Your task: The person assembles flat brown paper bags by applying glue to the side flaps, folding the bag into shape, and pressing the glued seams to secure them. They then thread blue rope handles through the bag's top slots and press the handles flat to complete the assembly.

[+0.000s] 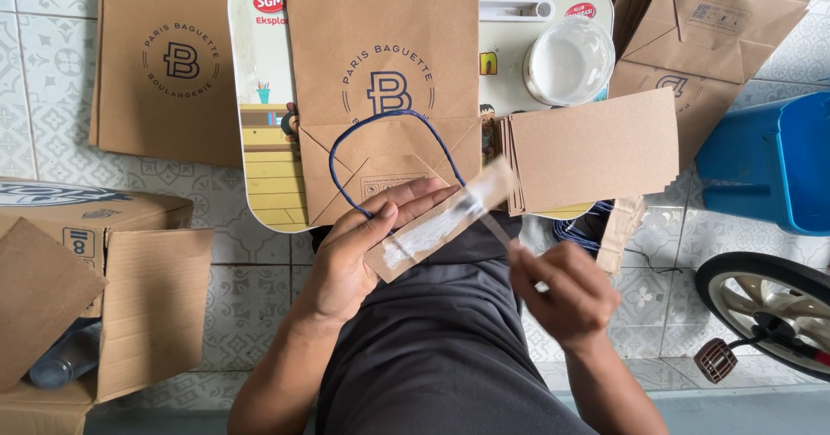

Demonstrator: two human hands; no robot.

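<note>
Your left hand is curled around a narrow brown cardboard strip, thumb on top and fingers behind, holding it tilted over your lap. White glue is smeared along the strip's face. Your right hand, blurred, is closed in a pinch on a thin stick whose tip touches the strip.

Just beyond the strip, a brown paper bag lies flat on a small printed lap table, its folded bottom toward you and a dark blue cord handle looping across it. To the right on the table sits a stack of cardboard pieces, and farther off a clear bowl of white glue. More paper bags lie on the tiled floor at far left and far right. A blue plastic bin stands at the right; an open cardboard box is at near left.
</note>
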